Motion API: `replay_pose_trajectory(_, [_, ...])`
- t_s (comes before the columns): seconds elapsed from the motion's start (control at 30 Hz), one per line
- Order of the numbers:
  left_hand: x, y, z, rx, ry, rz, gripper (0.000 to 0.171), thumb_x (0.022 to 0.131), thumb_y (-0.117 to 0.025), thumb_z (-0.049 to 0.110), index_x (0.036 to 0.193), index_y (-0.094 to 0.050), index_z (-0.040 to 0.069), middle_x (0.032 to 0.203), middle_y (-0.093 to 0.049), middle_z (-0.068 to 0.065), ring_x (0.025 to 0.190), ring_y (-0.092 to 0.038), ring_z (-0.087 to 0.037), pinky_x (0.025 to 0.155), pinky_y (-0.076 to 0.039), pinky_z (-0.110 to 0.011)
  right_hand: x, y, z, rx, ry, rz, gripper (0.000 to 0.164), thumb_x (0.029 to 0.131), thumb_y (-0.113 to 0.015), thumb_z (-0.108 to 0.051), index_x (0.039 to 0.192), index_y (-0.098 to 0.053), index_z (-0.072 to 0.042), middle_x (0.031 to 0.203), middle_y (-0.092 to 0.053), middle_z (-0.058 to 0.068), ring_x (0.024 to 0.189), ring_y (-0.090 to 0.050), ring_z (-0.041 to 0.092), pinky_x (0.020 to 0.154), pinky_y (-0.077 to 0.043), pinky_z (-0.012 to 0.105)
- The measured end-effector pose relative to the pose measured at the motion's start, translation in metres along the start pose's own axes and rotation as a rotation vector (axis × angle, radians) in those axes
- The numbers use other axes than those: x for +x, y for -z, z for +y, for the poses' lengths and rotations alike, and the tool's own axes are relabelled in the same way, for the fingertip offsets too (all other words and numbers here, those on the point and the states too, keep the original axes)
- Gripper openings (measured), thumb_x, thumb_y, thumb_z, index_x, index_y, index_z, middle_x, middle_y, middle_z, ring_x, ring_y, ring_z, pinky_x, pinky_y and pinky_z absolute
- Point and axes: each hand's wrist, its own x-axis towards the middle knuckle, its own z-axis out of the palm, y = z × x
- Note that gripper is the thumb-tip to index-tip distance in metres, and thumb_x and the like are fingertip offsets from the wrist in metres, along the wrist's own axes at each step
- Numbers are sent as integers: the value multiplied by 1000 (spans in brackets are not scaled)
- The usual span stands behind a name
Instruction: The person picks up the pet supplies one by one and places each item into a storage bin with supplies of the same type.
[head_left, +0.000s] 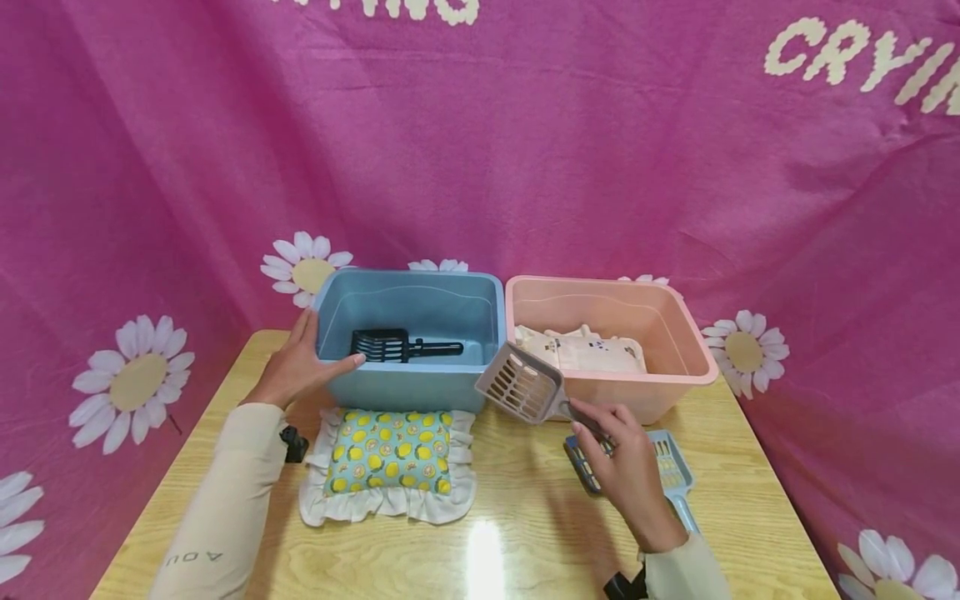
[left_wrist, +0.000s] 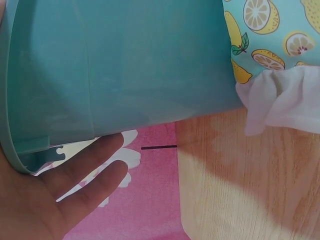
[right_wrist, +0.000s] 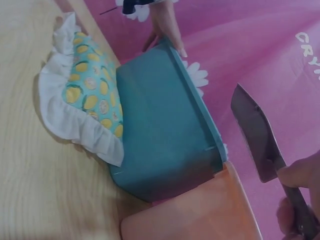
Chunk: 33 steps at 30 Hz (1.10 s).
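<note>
My right hand [head_left: 618, 458] grips the dark handle of a grey-brown slotted litter scoop [head_left: 519, 383]. In the head view the scoop's head shows at the inner front corners of the two bins; the right wrist view has the scoop [right_wrist: 257, 135] edge-on. Straddling the blue bin's [head_left: 420, 390] left front corner, my left hand [head_left: 303, 367] rests with its thumb over the rim. Its fingers extend straight along the outside wall in the left wrist view. A black litter scoop [head_left: 382, 346] lies inside the blue bin.
Cream fabric with small prints [head_left: 600, 352] lies in the pink bin [head_left: 675, 333]. A lemon-print ruffled cushion [head_left: 390, 454] sits before the blue bin. A dark blue slotted scoop [head_left: 581, 465] and a light blue scoop [head_left: 675, 467] lie near my right hand. Pink cloth [head_left: 525, 167] hangs behind.
</note>
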Motion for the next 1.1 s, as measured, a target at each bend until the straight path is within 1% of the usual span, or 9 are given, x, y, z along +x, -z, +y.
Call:
replay_pose_trajectory(0.1, [0,0,0,-7,2,3,125,70,-56,82,153,15,22,162,10,-5,137,-23,-51,97,-31,-73,5,0,1,16,-6,-5,31,84,-74,-3,113,-73,-12,91,-61,-1,76,-57,8,66,-46,11])
replay_pose_trajectory(0.33, [0,0,1,-2,-5,-2,125,72,-56,81,153,15,19,161,11,-7,137,-22,-52,98,-30,-73,17,-2,4,42,-14,-44,30,86,-72,-6,115,-72,-13,94,-60,-1,71,-52,8,56,-45,18])
replay_pose_trajectory(0.47, [-1,0,2,-5,-1,-1,124,72,-57,80,153,15,19,162,10,-8,137,-23,-51,98,-30,-73,23,-3,4,65,-14,-60,28,87,-71,-7,115,-72,-12,100,-61,1,80,-59,8,64,-49,10])
replay_pose_trajectory(0.53, [-1,0,2,-4,0,1,124,72,-57,80,153,14,19,162,9,-8,137,-23,-51,98,-30,-72,26,-3,3,81,-20,-68,28,87,-71,-7,115,-72,-12,103,-61,2,88,-62,11,69,-50,10])
replay_pose_trajectory(0.6, [0,0,2,-5,-4,4,124,72,-57,80,153,14,19,162,8,-8,137,-23,-51,98,-30,-72,28,-4,3,95,-33,-74,28,88,-70,-7,115,-72,-12,104,-61,1,90,-62,11,71,-51,10])
replay_pose_trajectory(0.7, [2,0,3,-12,-15,15,125,71,-57,80,153,14,19,162,7,-8,137,-24,-51,97,-31,-72,32,-6,3,114,-58,-75,29,88,-71,-8,115,-72,-16,102,-60,-1,86,-61,10,68,-50,11])
replay_pose_trajectory(0.8, [1,-2,2,-17,-10,7,126,70,-58,81,153,15,20,162,7,-9,136,-25,-52,96,-33,-72,33,-8,4,125,-64,-83,31,87,-71,-5,115,-72,-16,100,-59,-2,81,-57,9,64,-49,12])
replay_pose_trajectory(1.0, [-1,-3,-1,-8,-11,10,127,70,-59,81,154,13,19,162,6,-11,135,-26,-52,94,-35,-72,37,-12,2,122,-7,-86,28,87,-71,-5,115,-72,-13,98,-58,2,78,-54,8,61,-47,13])
replay_pose_trajectory(1.1, [1,-3,-1,-12,-15,15,127,69,-59,81,154,13,18,162,5,-12,134,-27,-53,94,-35,-72,41,-13,1,109,2,-84,29,87,-72,-7,115,-72,-14,97,-58,1,77,-53,8,60,-47,14])
